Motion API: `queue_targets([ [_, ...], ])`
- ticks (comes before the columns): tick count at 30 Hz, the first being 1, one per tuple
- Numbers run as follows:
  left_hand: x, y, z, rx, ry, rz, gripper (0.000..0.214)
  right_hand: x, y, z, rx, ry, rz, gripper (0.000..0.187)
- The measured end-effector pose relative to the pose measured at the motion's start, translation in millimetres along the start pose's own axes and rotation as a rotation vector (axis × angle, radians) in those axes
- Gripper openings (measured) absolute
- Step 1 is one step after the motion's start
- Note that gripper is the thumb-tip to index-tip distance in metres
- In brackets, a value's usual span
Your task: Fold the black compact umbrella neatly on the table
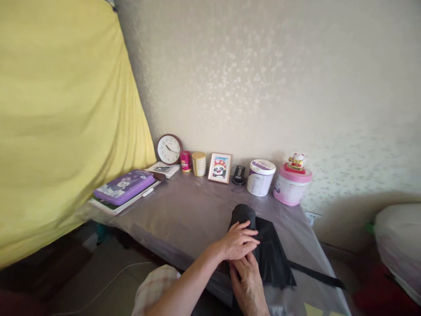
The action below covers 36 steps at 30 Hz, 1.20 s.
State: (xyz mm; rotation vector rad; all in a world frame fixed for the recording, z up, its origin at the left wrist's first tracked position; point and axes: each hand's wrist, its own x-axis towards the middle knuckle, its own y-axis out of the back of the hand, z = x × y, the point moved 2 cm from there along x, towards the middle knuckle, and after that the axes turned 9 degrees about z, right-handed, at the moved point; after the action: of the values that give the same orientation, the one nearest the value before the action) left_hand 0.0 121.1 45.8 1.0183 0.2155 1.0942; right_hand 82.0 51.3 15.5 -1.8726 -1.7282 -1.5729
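A roll of thin black cloth (243, 213) lies on the near right part of the table, with a loose flat flap (271, 250) spreading to its right. From that flap a black strap (315, 275) runs toward the table's right edge. My left hand (239, 242) lies across the roll, fingers stretched out and pressing on it. Just below, my right hand (248, 281) is closed around the near end of the roll; its fingertips are partly hidden under my left hand. What the cloth belongs to cannot be made out.
A clear sheet covers the table (184, 210). Along the wall stand a clock (169, 149), a red can (185, 161), a yellow-lidded jar (199, 164), a panda picture (219, 168), a black object (239, 175) and two tubs (261, 179). A purple case (125, 186) lies left.
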Motion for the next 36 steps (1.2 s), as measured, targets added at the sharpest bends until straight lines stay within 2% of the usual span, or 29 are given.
queue_targets([
  [6, 23, -6.5, -25, 0.063, -0.017, 0.042, 0.023, 5, 8, -10, 0.019, -0.093, -0.074, 0.036],
  [11, 40, -6.6, -39, 0.110, 0.050, 0.111, 0.025, -2, 6, -6, -0.017, -0.124, -0.119, 0.037],
  [16, 58, -5.8, -56, 0.194, 0.213, 0.208, 0.034, -1, 6, -8, -0.023, -0.143, -0.113, 0.036],
  [20, 54, 7.2, -68, 0.274, 0.396, 0.260, 0.045, 1, 8, -13, -0.030, -0.152, -0.100, 0.034],
  [23, 38, 22.4, -61, 0.309, 0.422, 0.266, 0.043, 1, 8, -16, -0.032, -0.159, -0.089, 0.034],
  [27, 6, 32.5, -27, 0.268, 0.302, 0.241, 0.037, 2, 8, -17, -0.023, -0.158, -0.073, 0.034],
  [31, -23, 23.9, 2, 0.188, 0.223, 0.190, 0.035, 4, 7, -17, 0.001, -0.149, -0.044, 0.038],
  [36, -34, 14.4, -2, 0.041, 0.291, 0.188, 0.038, 1, 10, -30, 0.002, -0.144, -0.077, 0.042],
])
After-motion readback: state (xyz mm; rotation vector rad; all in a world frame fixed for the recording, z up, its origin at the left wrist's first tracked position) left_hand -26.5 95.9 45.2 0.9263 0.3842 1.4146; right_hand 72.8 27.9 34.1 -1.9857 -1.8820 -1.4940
